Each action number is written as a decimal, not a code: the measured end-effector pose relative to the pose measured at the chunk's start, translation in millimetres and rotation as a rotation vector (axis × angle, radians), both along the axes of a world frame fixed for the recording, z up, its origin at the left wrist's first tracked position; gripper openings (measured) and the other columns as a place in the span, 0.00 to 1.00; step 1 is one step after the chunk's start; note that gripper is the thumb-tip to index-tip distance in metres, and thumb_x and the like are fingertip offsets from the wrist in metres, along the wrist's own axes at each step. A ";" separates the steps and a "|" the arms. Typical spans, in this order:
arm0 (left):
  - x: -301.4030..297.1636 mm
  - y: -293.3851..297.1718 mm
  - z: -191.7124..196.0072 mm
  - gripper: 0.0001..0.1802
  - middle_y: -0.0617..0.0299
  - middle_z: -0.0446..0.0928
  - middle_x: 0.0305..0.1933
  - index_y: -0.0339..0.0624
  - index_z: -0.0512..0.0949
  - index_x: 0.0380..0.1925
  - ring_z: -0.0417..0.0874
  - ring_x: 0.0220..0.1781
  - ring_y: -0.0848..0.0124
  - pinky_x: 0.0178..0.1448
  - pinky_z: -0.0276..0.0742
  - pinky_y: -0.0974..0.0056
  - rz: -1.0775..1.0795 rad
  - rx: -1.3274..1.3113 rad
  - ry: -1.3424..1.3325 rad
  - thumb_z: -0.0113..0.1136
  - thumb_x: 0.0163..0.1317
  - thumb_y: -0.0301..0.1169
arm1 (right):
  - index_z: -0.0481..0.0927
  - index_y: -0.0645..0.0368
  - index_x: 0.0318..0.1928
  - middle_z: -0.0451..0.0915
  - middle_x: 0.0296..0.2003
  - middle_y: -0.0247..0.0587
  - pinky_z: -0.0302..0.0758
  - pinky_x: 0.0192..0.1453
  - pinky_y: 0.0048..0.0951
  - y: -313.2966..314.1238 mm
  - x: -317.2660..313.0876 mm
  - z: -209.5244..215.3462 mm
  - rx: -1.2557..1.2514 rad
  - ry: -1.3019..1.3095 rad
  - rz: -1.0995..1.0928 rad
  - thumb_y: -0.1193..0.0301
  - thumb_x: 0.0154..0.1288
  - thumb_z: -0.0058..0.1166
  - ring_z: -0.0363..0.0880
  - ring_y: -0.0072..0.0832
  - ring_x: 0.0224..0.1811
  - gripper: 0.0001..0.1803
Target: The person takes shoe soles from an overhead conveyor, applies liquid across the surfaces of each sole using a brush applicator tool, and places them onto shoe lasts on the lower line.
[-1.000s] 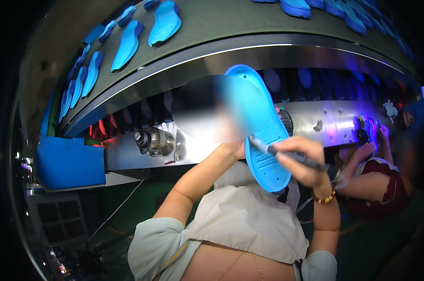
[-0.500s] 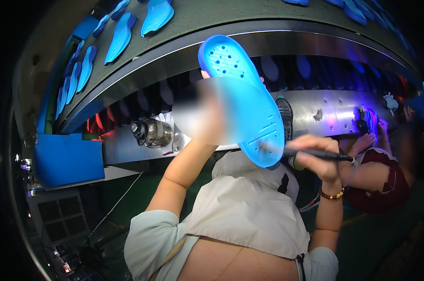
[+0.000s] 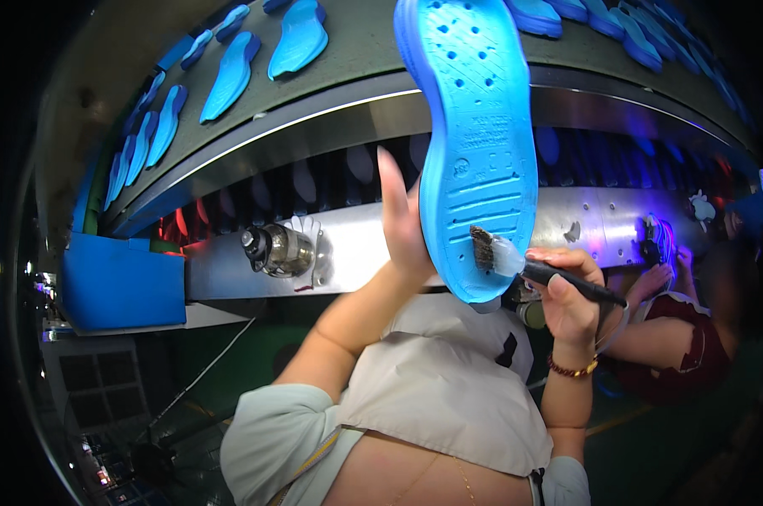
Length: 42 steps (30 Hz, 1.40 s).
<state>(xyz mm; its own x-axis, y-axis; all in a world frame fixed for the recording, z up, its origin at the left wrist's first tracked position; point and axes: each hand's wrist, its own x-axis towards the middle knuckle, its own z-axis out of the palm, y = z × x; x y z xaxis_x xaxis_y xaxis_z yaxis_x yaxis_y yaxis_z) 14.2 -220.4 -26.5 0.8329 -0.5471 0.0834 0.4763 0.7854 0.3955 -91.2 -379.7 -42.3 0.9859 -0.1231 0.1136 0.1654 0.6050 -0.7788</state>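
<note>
Head view: blue bin (image 3: 122, 282) at left, contents not visible. One blue sole (image 3: 474, 143) was held upright in front of the conveyor — L hand (image 3: 402, 223) pressed flat to its edge, fingers straight. R hand (image 3: 567, 299) was clamped on 1 brush (image 3: 533, 268), bristles touching the sole's heel. Approx. a dozen blue soles (image 3: 230, 76) lay on the grey belt (image 3: 356, 42) above. Dim factory room.

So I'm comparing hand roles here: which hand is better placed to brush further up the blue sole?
Probably the right hand: it grips the brush, bristles on the blue sole. The left hand only props the sole.
</note>
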 end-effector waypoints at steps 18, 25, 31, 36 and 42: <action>13.4 -5.6 -28.2 0.24 0.51 0.73 0.48 0.38 0.65 0.53 0.77 0.48 0.61 0.53 0.72 0.57 -0.035 -0.066 0.136 0.44 0.61 0.42 | 0.79 0.67 0.33 0.80 0.33 0.50 0.74 0.45 0.29 -16.9 21.3 16.0 -0.800 -0.156 0.039 0.81 0.45 0.57 0.79 0.33 0.38 0.10; 25.7 -4.9 -22.7 0.25 0.48 0.73 0.49 0.36 0.69 0.51 0.77 0.48 0.58 0.55 0.70 0.54 -0.233 -0.129 0.135 0.40 0.63 0.45 | 0.79 0.64 0.32 0.80 0.33 0.46 0.74 0.43 0.30 -13.5 18.5 22.2 -0.964 -0.281 0.106 0.81 0.43 0.59 0.79 0.36 0.37 0.11; 28.4 -4.6 -26.6 0.25 0.45 0.74 0.45 0.31 0.69 0.49 0.78 0.44 0.58 0.52 0.73 0.56 -0.564 0.135 0.323 0.49 0.59 0.41 | 0.80 0.60 0.34 0.81 0.35 0.41 0.74 0.41 0.28 -27.7 10.6 34.3 -1.097 -0.395 0.277 0.78 0.46 0.60 0.80 0.32 0.37 0.10; 22.2 -5.1 -16.3 0.30 0.46 0.71 0.49 0.31 0.67 0.52 0.77 0.46 0.64 0.50 0.73 0.64 -0.792 0.659 0.068 0.56 0.54 0.41 | 0.80 0.58 0.33 0.81 0.35 0.40 0.76 0.37 0.25 -34.3 6.1 39.0 -1.438 -0.396 0.541 0.77 0.47 0.61 0.81 0.31 0.34 0.09; 20.1 -5.1 -3.6 0.32 0.45 0.72 0.47 0.32 0.67 0.52 0.78 0.44 0.64 0.43 0.76 0.64 -0.863 0.813 0.108 0.57 0.54 0.45 | 0.79 0.58 0.35 0.81 0.35 0.39 0.76 0.40 0.25 -52.3 8.2 27.8 -1.108 -0.238 0.438 0.76 0.49 0.57 0.80 0.33 0.37 0.09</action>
